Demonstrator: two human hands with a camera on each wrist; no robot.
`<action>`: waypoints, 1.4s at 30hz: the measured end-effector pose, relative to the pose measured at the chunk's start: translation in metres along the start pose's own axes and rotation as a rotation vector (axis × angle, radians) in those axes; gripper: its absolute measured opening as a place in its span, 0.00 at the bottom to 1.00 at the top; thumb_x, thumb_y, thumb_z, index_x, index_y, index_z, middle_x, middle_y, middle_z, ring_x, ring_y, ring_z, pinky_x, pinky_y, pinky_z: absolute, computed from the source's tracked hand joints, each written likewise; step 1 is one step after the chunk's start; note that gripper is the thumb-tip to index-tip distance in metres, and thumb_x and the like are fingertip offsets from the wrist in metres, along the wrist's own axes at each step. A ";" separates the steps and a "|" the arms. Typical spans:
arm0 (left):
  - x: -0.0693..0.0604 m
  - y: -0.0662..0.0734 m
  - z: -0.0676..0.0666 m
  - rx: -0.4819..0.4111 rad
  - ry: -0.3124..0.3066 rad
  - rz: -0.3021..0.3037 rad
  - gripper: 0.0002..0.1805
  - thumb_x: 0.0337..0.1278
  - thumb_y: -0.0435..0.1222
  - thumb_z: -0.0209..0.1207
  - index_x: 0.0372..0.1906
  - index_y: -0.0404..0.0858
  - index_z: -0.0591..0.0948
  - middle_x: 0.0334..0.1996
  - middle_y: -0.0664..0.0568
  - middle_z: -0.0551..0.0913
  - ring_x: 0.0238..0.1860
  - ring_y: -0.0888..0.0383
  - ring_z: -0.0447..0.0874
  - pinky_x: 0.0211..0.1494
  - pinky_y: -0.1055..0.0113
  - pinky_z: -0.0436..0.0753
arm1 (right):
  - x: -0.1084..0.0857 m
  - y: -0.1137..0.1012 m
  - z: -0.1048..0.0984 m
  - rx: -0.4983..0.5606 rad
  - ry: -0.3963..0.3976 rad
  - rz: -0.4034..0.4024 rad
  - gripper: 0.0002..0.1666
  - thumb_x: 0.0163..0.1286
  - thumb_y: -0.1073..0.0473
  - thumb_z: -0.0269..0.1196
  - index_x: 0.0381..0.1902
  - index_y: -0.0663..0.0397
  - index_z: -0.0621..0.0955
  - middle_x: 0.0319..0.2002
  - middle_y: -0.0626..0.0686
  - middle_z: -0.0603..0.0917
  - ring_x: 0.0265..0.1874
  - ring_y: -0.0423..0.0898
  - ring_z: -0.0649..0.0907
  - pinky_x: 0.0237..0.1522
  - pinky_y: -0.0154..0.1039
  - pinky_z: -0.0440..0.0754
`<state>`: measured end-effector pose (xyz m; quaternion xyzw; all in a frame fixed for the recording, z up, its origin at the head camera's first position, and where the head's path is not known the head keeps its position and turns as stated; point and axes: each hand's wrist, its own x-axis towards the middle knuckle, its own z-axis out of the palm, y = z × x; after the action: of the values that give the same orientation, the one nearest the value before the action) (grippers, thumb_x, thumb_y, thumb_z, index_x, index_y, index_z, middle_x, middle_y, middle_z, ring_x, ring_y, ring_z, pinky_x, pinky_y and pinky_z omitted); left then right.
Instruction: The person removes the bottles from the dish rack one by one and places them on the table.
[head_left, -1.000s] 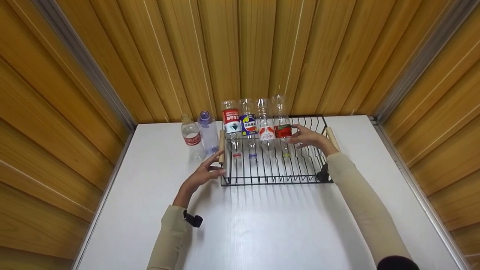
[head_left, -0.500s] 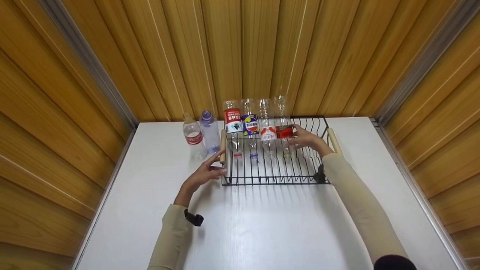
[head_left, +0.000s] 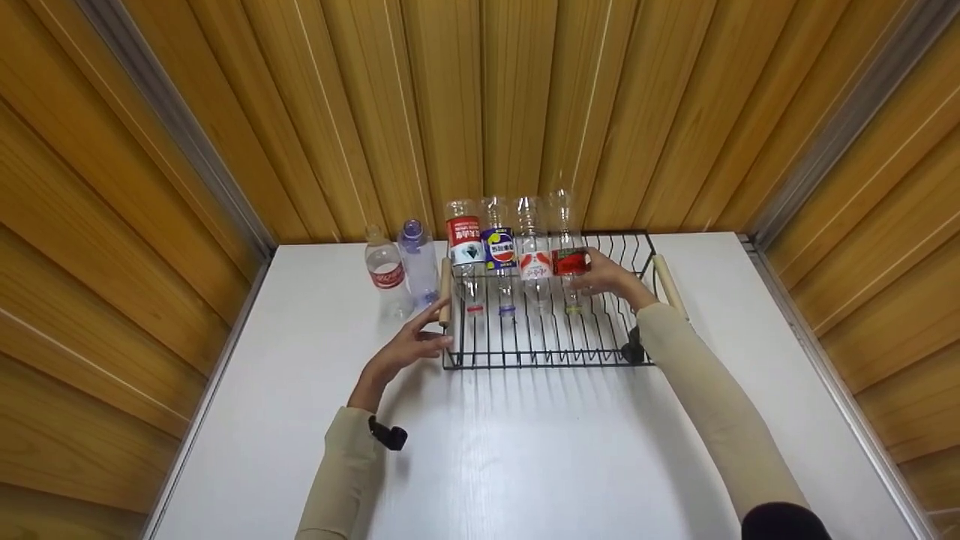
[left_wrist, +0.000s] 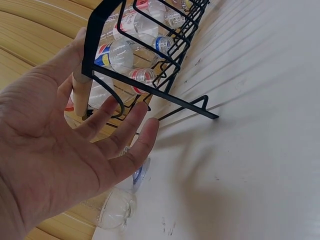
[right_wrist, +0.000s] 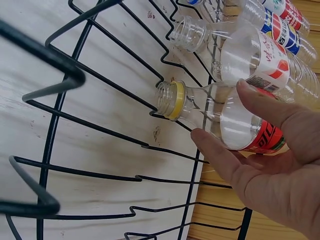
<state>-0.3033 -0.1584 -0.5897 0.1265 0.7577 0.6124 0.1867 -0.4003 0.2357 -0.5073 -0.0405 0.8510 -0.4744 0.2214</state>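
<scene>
My right hand (head_left: pixel 609 277) grips a clear plastic bottle with a red label (head_left: pixel 568 262), thumb and fingers on opposite sides. This bottle lies neck-down on a black wire rack (head_left: pixel 555 360); the yellow ring (right_wrist: pixel 177 101) on its capless neck shows in the right wrist view. Beside it on the rack lean a white-and-red labelled bottle (head_left: pixel 535 264), a blue-labelled bottle (head_left: pixel 500 250) and a red-and-white labelled bottle (head_left: pixel 465 244). My left hand (head_left: pixel 405 349) rests at the rack's left wooden handle (head_left: pixel 445 277), its fingers loosely spread (left_wrist: pixel 125 132).
Left of the rack, a bottle with a red label (head_left: pixel 388 276) and a purplish bottle (head_left: pixel 420 262) stand upright on the white table (head_left: pixel 525 450). The rack's right wooden handle (head_left: pixel 670 285) lies near my right forearm. Wood-patterned walls (head_left: pixel 510 97) enclose the table.
My right hand has shifted slightly left and come closer around the red-labelled bottle. The left hand stays at the handle, and the bottles keep their places.
</scene>
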 end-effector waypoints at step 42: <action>-0.007 0.014 0.000 -0.040 -0.059 -0.036 0.46 0.67 0.41 0.65 0.82 0.60 0.54 0.80 0.39 0.53 0.70 0.35 0.71 0.67 0.43 0.79 | -0.076 0.005 -0.009 0.018 0.112 -0.202 0.55 0.62 0.62 0.75 0.79 0.64 0.57 0.65 0.71 0.73 0.50 0.51 0.85 0.47 0.33 0.87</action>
<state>-0.2977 -0.1587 -0.5755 0.1271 0.7417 0.6200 0.2221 -0.3349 0.2670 -0.4819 -0.0974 0.8493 -0.5036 0.1248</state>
